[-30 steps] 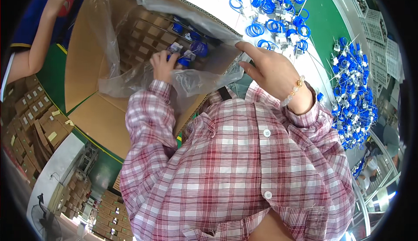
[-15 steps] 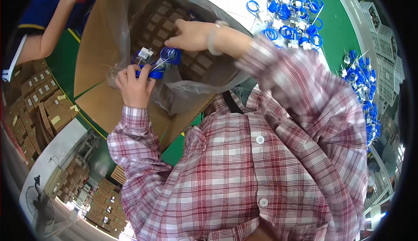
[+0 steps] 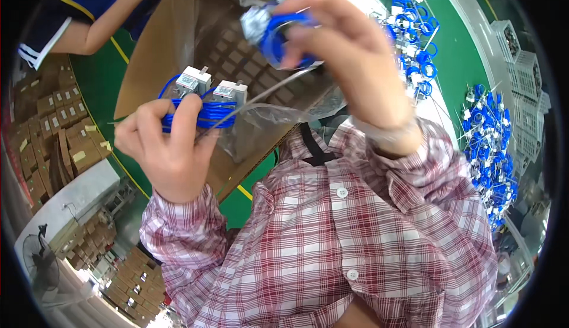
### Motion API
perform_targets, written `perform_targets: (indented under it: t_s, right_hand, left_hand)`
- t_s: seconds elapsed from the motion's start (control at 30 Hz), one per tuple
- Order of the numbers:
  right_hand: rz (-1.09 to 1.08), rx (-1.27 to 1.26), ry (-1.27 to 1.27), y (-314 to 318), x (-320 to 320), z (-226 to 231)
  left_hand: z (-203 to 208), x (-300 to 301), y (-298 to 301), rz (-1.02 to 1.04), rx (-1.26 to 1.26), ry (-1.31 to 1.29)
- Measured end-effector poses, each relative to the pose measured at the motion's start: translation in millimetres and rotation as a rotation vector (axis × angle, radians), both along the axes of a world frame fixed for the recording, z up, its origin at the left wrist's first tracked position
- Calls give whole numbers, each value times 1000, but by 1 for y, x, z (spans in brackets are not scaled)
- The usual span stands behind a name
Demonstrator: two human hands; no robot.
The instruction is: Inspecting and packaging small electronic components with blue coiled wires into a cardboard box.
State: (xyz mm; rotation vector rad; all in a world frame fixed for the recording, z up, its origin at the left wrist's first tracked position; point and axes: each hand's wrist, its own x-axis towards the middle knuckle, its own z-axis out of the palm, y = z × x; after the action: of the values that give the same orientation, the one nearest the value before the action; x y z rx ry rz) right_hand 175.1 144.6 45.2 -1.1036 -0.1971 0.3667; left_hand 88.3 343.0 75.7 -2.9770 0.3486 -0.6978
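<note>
My left hand [image 3: 169, 147] grips blue cable coils [image 3: 204, 114] with two white box-shaped parts [image 3: 193, 81] standing up above the fingers. A thin grey rod or wire runs out from these coils to the right. My right hand [image 3: 358, 61], smeared by motion, pinches another blue coil [image 3: 274, 43] with a silver-white part at its end. Both hands are over the open cardboard box [image 3: 139, 85], which has a clear plastic liner [image 3: 267, 114]. A grid of brown dividers [image 3: 237, 61] shows inside it.
Many similar blue coils [image 3: 424, 70] lie on the white table at right, with another heap [image 3: 489, 144] farther right. A co-worker's arm [image 3: 112, 23] reaches in at upper left. Stacked cartons [image 3: 59, 114] stand at left, and white crates [image 3: 524, 79] at far right.
My right hand has come up and right out of the box and now holds a blue coil. My left hand and its coils are nearer, with two white parts now plainly showing.
</note>
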Motion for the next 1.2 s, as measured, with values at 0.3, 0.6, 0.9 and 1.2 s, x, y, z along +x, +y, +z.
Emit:
perform_targets:
  t_s: [0.3,0.6,0.9,1.2]
  right_hand:
    - [-768,-22,-368,-175,-60,56]
    - [-402,309,270,-147,-124,-8]
    - [-364,749,399,-98,-107,7]
    - [-466,355,326,-113,-119,-3]
  left_hand:
    - [30,40,-62,-380,-295,-201]
    - [46,49,-130,-850,-703,-349]
    - [-12,31,-181,-881,-886,-345]
    - [31,60,-116,-1280,-687,756]
